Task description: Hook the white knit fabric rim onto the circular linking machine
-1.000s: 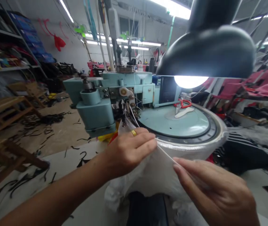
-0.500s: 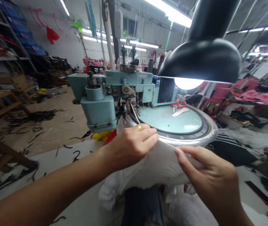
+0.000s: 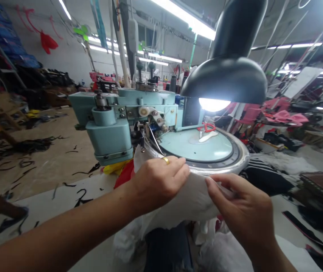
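A white knit fabric (image 3: 178, 206) hangs from the toothed rim (image 3: 207, 170) of a teal round-dial linking machine (image 3: 109, 132). My left hand (image 3: 161, 181), with a gold ring, lies over the front of the rim; its fingers are pressed together on the fabric's upper edge. Just to its right, my right hand (image 3: 243, 207) pinches that edge between thumb and forefinger, slightly below the rim. Between the two hands a short stretch of edge shows. My left thumb is hidden behind the hand.
Red-handled snippers (image 3: 206, 128) and a white sliver-shaped piece (image 3: 208, 136) lie on the dial plate (image 3: 178, 145). A lit black lamp (image 3: 225, 81) hangs low over the dial. Striped black cloth (image 3: 266, 177) is at right; dark scraps (image 3: 82, 196) litter the floor at left.
The view has turned slightly right, so the machine sits further left. Against the rim, both hands have shifted a little right, and the gap between them looks slightly smaller. Both keep their hold.
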`<state>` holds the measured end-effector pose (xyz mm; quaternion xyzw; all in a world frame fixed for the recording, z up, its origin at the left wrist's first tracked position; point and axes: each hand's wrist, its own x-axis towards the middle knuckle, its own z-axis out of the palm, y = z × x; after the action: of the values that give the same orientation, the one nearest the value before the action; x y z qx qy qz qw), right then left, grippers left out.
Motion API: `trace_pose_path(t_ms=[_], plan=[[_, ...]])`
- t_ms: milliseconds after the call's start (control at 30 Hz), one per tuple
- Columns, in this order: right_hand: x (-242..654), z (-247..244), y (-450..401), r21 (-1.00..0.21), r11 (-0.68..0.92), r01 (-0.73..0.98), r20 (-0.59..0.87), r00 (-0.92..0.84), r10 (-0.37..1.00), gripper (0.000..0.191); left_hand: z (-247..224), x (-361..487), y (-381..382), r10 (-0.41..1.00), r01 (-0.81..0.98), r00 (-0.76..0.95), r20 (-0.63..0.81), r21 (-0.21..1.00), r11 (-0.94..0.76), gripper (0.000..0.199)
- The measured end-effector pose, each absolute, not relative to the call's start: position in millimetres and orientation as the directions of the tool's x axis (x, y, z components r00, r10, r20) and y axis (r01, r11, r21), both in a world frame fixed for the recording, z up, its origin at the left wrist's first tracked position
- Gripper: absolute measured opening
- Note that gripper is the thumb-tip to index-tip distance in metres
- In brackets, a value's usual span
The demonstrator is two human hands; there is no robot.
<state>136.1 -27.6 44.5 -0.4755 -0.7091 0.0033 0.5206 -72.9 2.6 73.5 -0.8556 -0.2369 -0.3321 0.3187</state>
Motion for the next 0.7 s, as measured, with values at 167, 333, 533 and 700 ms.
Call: trace_pose_path(t_ms=[167,333,533,700], plan=[[133.7,44.9,-29.2,-0.531,0.516,0.672,0.715,0.029,0.698,0.012,71.7,-71.9,3.7,0.173,0.604,0.648,0.742,-0.361,-0.711,0.021],[129.1,44.1,-30.0,-0.575,0.517,0.634,0.693,0.042,0.719,0.013,70.1,-74.7,7.8,0.238,0.616,0.628,0.741,-0.286,-0.734,0.015],[126.4,41.2,-28.7,-0.607,0.494,0.622,0.689,0.102,0.717,0.016,72.0,-73.7,6.6,0.177,0.591,0.667,0.724,-0.369,-0.717,0.019],[125.2,40.6,-27.8,-0.655,0.485,0.579,0.655,0.115,0.747,0.019,71.9,-71.7,6.5,0.151,0.583,0.663,0.733,-0.38,-0.718,0.018]])
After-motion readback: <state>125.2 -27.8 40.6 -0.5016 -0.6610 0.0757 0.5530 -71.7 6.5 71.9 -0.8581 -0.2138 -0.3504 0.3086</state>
